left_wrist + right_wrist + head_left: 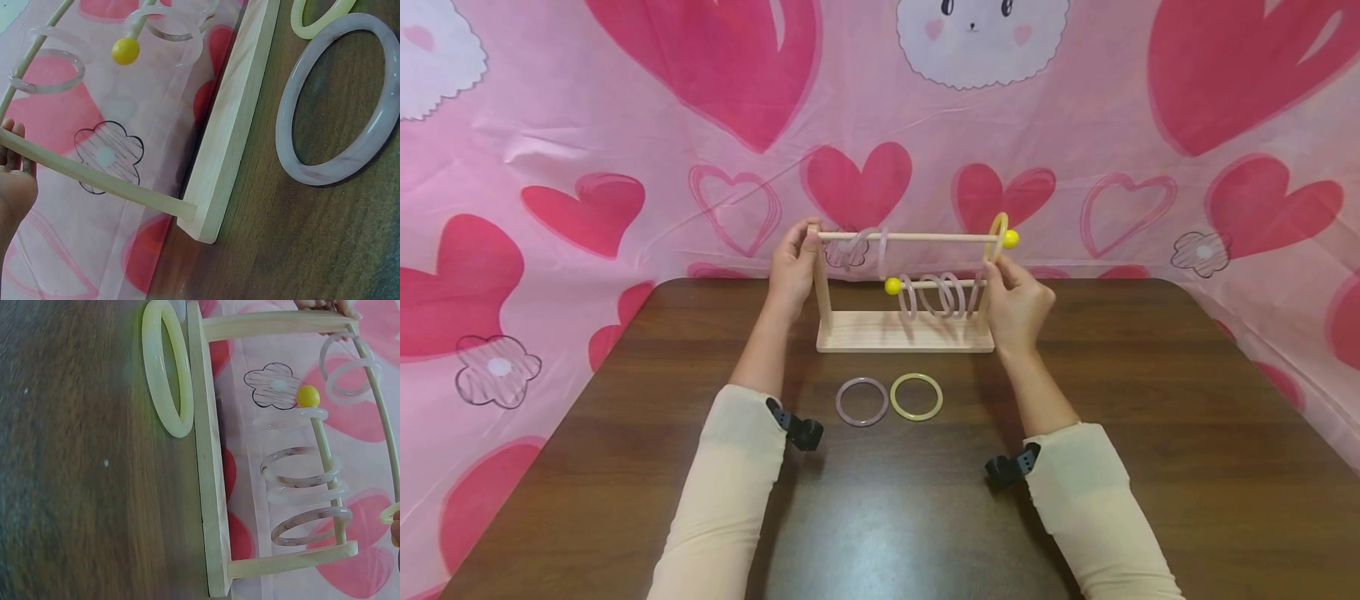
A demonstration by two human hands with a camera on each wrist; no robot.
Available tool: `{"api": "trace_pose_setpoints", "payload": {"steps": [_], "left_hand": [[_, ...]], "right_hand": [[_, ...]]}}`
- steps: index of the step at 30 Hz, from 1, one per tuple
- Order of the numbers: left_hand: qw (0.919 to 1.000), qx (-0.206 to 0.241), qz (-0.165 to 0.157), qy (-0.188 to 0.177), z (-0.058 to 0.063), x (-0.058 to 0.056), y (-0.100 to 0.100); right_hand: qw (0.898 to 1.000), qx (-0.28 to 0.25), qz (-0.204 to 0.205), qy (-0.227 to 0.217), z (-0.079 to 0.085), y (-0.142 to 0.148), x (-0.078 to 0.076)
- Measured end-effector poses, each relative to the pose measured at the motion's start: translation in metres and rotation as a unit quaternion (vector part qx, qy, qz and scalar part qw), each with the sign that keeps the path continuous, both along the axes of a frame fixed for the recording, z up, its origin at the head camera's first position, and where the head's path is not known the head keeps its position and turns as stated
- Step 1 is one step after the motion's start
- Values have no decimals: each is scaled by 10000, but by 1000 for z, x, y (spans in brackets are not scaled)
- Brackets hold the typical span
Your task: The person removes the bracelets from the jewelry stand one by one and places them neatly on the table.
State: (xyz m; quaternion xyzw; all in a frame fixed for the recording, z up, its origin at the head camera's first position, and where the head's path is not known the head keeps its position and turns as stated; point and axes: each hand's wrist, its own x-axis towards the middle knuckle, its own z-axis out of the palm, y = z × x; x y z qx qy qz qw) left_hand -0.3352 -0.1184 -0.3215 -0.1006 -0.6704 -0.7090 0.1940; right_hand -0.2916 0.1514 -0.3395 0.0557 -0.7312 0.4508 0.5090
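A wooden bangle stand (904,342) with two rods stands on the table. My left hand (792,271) grips the top of its left post (94,174), where the upper rod begins. At the upper rod's other end, beside the yellow ball (1011,239), my right hand (1021,304) pinches a yellow bangle (997,225). That bangle appears to be around the rod. Two pale lilac bangles (47,81) hang on the upper rod near the left post. Several pale and brownish bangles (300,467) hang on the lower rod (325,444), which has its own yellow ball (308,397).
In front of the stand, a lilac bangle (862,402) and a yellow bangle (917,397) lie side by side on the dark wooden table (895,517). Behind the table hangs a pink cloth (857,100) with hearts. Each sleeve carries a black wrist camera (805,434).
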Motion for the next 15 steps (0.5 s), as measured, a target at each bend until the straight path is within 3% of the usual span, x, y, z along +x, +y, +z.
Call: {"api": "trace_pose_setpoints", "payload": {"steps": [15], "left_hand": [[9999,-39,-10,98,0,2,0]], "right_hand": [[9999,-78,-112,-66,-2,5,0]]}}
